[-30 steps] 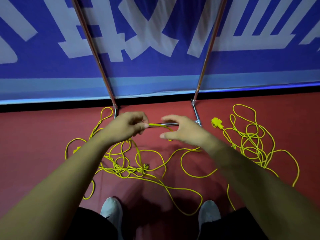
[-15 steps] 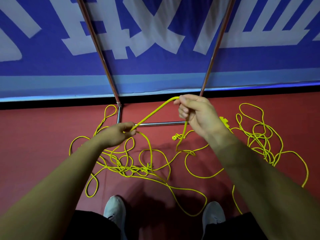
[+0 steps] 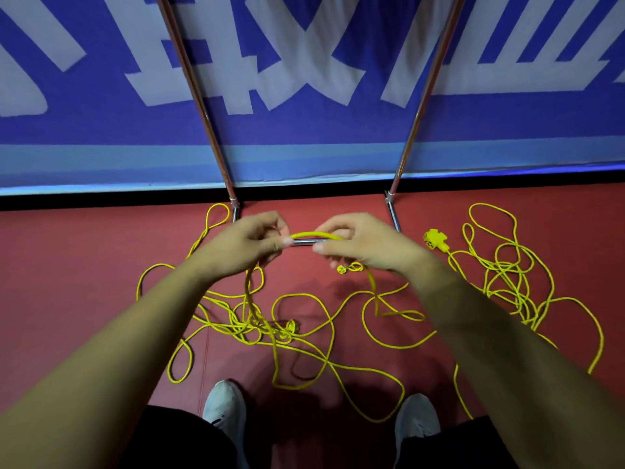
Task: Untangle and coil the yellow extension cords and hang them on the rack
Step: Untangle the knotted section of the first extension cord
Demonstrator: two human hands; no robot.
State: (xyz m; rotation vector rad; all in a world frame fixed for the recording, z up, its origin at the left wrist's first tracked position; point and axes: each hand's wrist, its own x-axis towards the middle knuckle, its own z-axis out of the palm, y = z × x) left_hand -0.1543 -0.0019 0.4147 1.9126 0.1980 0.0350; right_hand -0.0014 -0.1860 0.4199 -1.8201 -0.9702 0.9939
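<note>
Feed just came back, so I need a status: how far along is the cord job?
Early. Nothing is coiled or hung: the rack poles are bare. In hand: left hand and right hand hold a short span of cord. Left: the floor tangle and the right pile remain loose.

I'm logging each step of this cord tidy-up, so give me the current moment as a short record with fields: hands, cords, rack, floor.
left hand: pinching a short arc of thin yellow extension cord
right hand: pinching the same arc's other end
cords: left tangle loose on the floor; separate right tangle with a yellow multi-outlet socket block
rack: metal tube rack, nothing visibly hung on it
floor: red floor
coiling: no finished coil visible
</note>
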